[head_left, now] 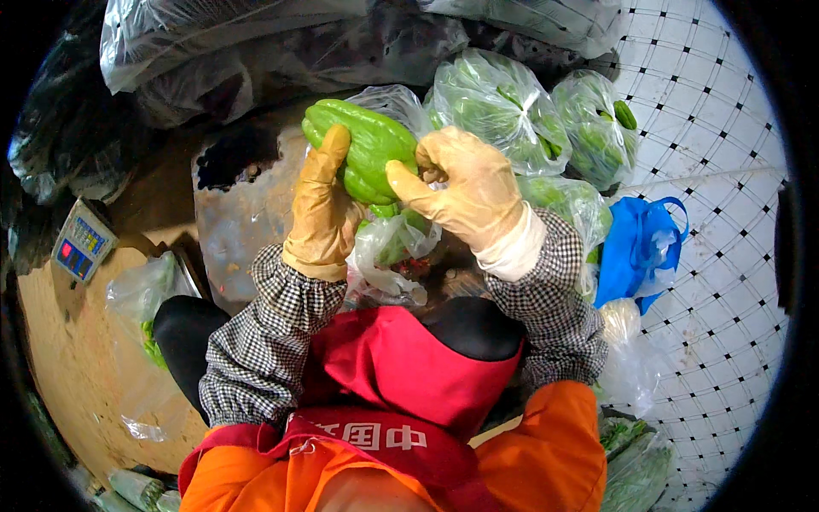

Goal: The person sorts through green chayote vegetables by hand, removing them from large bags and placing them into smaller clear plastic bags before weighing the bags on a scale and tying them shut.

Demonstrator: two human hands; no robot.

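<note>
A large green pepper (367, 145) is held up at the upper middle between my two gloved hands. My left hand (321, 213), in a cream rubber glove, is closed on its left side, thumb across the skin. My right hand (465, 200), gloved alike, grips its right side with curled fingers and thumb against it. Below the pepper lies an open plastic bag (384, 264) with green produce, on a worn metal plate (226, 230).
Bags of green produce (495, 119) are piled at the back and right. A blue bag (636, 252) lies on the patterned floor (708, 333). A scale panel (81, 243) and a small bag (141, 299) are at left. Large plastic-wrapped bundles (230, 47) line the back.
</note>
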